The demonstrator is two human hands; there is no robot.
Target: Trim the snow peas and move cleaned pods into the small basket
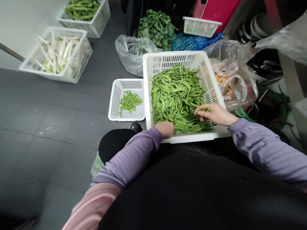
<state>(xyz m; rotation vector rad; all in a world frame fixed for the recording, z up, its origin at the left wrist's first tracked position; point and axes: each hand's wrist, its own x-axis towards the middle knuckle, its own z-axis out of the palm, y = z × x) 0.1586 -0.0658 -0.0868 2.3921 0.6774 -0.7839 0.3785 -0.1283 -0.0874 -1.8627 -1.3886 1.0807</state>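
A grey tiled floor stretches across the left side, with a basket of pale stalks at ten o'clock. At twelve o'clock, a large white plastic basket is heaped with green pea pods. Just beside it, at its nine o'clock, a smaller white basket holds only a small handful of pods. The right hand is over the near part of the heap, its fingers closed in a pinch on one pod. The left hand rests on the pile at the near edge, its fingers hidden among the pods.
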